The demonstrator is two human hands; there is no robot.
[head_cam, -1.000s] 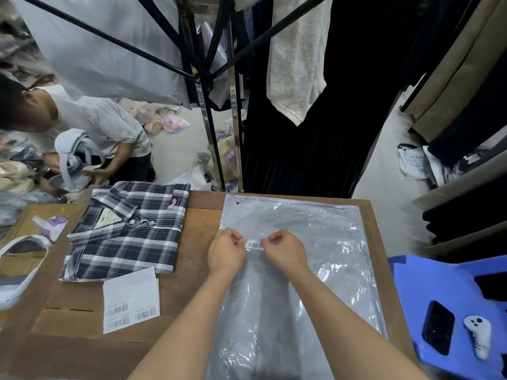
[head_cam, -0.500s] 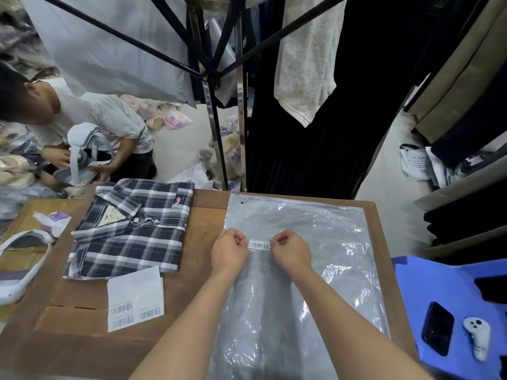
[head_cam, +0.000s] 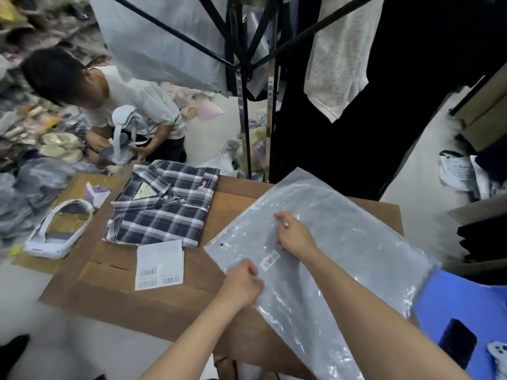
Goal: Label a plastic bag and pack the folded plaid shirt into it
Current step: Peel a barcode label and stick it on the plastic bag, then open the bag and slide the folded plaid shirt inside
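Plastic bag (head_cam: 343,242) lies skewed on wooden table (head_cam: 170,305), barcode label (head_cam: 269,260) stuck near its hole corner. Left hand (head_cam: 242,283) pinches bag edge at 7 o'clock of label; right hand (head_cam: 295,234) presses on bag at 1 o'clock, fingers curled. Plaid shirt (head_cam: 164,209) folded at 10 o'clock, sticker sheet (head_cam: 159,264) just beside it.

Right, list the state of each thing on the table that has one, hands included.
Clear plastic bag: empty, turned at an angle, barcode sticker on it.
White barcode sticker: stuck on the bag.
Navy plaid shirt: folded, not yet packed.
White label sheet: flat on the table.
Left hand: gripping the bag's edge.
Right hand: resting on the bag.
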